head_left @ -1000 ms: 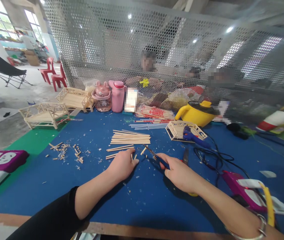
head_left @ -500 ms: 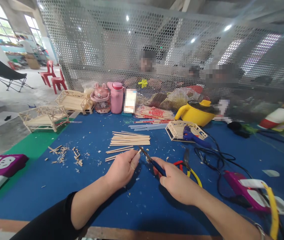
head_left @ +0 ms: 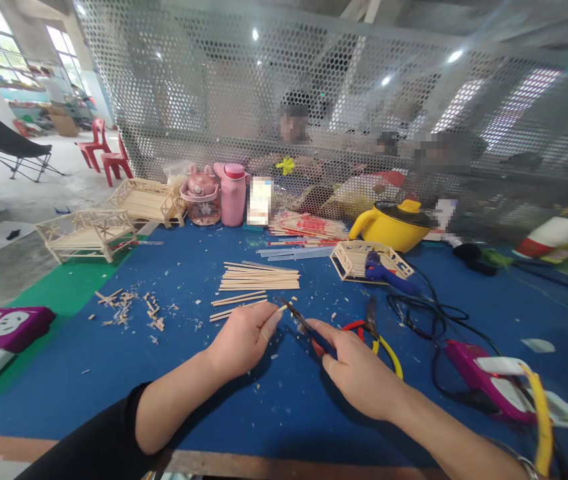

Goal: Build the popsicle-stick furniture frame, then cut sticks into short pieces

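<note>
My left hand (head_left: 244, 340) is closed around a thin wooden stick (head_left: 283, 309), whose pale end pokes out past the fingertips. The rest of that stick is mostly hidden by the hand. My right hand (head_left: 357, 367) grips scissors (head_left: 300, 316) with dark blades and blue and red handles. Their blade tips are at the stick's end, parted a little. Just beyond my left hand lie a few loose sticks (head_left: 239, 298) and a row of longer wooden sticks (head_left: 259, 279). Pliers (head_left: 375, 330) with red and yellow handles rest beside my right hand.
Offcuts (head_left: 121, 305) litter the blue mat on the left. Stick-built models (head_left: 89, 237) stand at the back left. A blue glue gun (head_left: 391, 277) leans on another model (head_left: 344, 261). Pink bottles (head_left: 234, 193), a yellow pot (head_left: 394, 227), cables and a purple power strip (head_left: 489, 380) surround the area.
The scissors' blades have parted slightly and dropped a little at the stick's end. Both hands stay almost in place, still holding the stick and scissors.
</note>
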Available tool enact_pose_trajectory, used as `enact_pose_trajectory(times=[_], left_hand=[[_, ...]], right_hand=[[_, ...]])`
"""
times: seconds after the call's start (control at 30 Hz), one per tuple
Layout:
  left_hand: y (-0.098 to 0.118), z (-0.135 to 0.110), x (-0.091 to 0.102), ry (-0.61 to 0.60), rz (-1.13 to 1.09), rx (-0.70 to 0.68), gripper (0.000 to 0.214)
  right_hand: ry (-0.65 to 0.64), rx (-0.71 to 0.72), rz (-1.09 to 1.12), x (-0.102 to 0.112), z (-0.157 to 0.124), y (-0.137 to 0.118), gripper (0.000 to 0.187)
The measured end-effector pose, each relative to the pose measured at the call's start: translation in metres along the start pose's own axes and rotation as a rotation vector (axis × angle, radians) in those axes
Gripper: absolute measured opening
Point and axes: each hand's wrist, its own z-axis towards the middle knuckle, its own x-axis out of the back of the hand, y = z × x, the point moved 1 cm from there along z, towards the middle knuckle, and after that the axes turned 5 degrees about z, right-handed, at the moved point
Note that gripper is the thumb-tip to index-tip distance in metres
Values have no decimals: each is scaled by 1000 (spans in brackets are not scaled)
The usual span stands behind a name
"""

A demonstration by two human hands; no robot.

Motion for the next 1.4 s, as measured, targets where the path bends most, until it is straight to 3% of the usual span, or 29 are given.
enact_pose_trajectory(times=[0.17,0.33,0.53,0.7,0.83,1.07,1.27,1.4], left_hand=[[2,1,0,-30,-178,50,40],[3,1,-1,-47,-269,77,41],[4,-1,-3,10,-56,118,37],[2,-4,-8,7,44,249,38],[0,-3,-8,50,86,327,37],[-3,0,-8,-12,-5,255,44],[-4,2,-10,5,93,295,45],[-6,3,-11,-18,46,292,46]], right_hand=[[-95,-41,200,-5,1,6,37],[-179,-128,363,-7,2,14,41],[-62,64,98,3,9,0,45],[-1,86,-81,1,13,5,61],[-12,100,-122,-4,16,9,63],[48,119,-251,-9,19,14,61],[0,155,-250,-11,19,17,61],[49,129,-326,-19,20,24,62]])
